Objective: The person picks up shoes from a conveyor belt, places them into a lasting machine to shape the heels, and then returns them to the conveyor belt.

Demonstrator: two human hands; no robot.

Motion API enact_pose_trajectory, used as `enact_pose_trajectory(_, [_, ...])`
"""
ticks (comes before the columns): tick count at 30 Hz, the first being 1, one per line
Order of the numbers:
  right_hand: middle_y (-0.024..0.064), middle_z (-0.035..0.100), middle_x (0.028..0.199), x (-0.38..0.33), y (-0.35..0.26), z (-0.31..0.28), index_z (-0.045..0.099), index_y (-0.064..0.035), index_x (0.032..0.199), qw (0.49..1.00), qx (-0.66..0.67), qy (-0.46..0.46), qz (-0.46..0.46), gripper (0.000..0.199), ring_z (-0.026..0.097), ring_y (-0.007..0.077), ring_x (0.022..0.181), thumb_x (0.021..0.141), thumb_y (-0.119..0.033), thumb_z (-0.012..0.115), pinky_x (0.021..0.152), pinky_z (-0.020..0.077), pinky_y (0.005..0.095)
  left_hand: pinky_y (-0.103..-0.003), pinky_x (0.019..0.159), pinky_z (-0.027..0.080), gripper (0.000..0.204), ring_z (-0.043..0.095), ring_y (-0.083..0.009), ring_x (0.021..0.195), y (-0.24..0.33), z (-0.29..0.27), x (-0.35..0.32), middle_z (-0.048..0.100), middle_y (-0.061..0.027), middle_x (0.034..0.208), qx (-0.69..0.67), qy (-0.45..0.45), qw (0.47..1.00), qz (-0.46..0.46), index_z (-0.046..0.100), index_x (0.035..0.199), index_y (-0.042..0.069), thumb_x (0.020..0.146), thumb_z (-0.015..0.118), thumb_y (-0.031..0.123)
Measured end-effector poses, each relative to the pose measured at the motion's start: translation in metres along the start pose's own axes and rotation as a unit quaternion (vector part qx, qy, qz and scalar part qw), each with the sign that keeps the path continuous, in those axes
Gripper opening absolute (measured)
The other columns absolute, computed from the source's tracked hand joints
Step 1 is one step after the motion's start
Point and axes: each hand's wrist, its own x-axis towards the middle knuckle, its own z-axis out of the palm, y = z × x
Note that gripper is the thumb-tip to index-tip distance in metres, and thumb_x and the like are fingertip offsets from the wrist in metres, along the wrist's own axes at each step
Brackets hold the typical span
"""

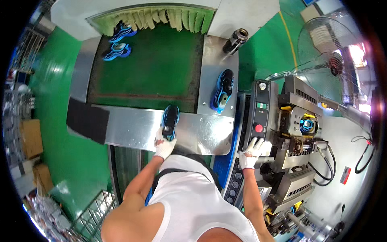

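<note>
My left hand (164, 146), in a white glove, is closed round the heel end of a black and blue sports shoe (170, 119). That shoe is over the near metal ledge (133, 125) of a conveyor, its toe pointing away from me. To the right, my gloved right hand (250, 153) is at the control panel (260, 111) of a machine, just below a red button (258, 128). Its fingers are apart and hold nothing. A blue shoe (307, 126) is seated inside the machine, partly hidden by metal parts. Another blue and black shoe (223, 90) lies on the ledge at the conveyor's right side.
Two blue shoes, one nearer (117, 52) and one farther (122, 32), are on the green conveyor belt (153, 68) by a strip curtain (181, 19). A dark bottle (236, 41) stands on the right ledge. Behind the machine is a large fan (330, 52). A black mat (88, 119) covers the ledge's left corner.
</note>
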Motion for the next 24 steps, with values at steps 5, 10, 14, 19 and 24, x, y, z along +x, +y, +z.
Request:
enact_pose_trajectory(5, [0.0294,0.018,0.167,0.016,-0.010,-0.015,0.019,0.0006,0.162,0.994,0.102,0.023,0.016,0.110,0.016,0.0468,0.155,0.082,-0.049,0.075,0.126,0.0121,0.0545,-0.047,0.108,0.045,0.091,0.056,-0.0396,0.127,0.018,-0.070,0.029,0.052,-0.0229,0.141,-0.021,-0.199,0.975,0.092,0.044,0.144,0.005,0.072,0.088,0.038])
enact_pose_trajectory(10, [0.0248,0.029,0.165,0.012,-0.088,-0.068,0.032,0.0019,0.158,0.931,0.362,0.041,-0.022,0.089,0.033,0.0350,0.152,0.087,-0.024,0.078,0.121,0.0298,0.0381,-0.048,0.115,0.039,0.093,0.047,-0.0386,0.140,0.016,-0.125,0.138,0.047,-0.0221,0.151,0.022,-0.228,0.944,0.239,0.043,0.149,0.004,0.081,0.077,0.056])
enact_pose_trajectory(14, [0.0239,0.032,0.164,0.014,-0.133,-0.052,0.029,0.0025,0.159,0.944,0.326,-0.052,-0.011,0.093,0.032,0.0347,0.152,0.087,-0.031,0.077,0.122,0.0289,0.0398,-0.047,0.114,0.041,0.083,0.047,-0.0426,0.139,-0.003,-0.182,0.297,0.046,-0.0279,0.151,-0.062,0.076,0.982,0.164,0.043,0.146,-0.005,0.090,0.073,0.049])
enact_pose_trajectory(19, [0.0256,0.046,0.153,0.102,-0.185,-0.065,0.026,0.0060,0.157,0.902,0.407,-0.111,0.091,0.105,0.049,0.0333,0.140,0.081,-0.040,0.080,0.116,0.0382,0.0380,-0.049,0.119,0.034,0.094,0.040,-0.0452,0.143,-0.015,-0.284,0.455,0.040,-0.0320,0.154,0.138,0.279,0.945,0.101,0.036,0.152,-0.009,0.091,0.072,0.053])
enact_pose_trajectory(24, [0.0207,0.065,0.132,0.191,-0.243,-0.026,0.046,-0.0018,0.146,0.886,0.434,0.045,0.157,0.095,0.065,0.0340,0.119,0.070,-0.040,0.089,0.107,0.0470,0.0405,-0.048,0.108,0.044,0.068,0.052,-0.0417,0.131,-0.010,-0.242,0.506,0.056,-0.0246,0.141,0.261,0.173,0.925,0.216,0.055,0.139,0.001,0.092,0.074,0.046])
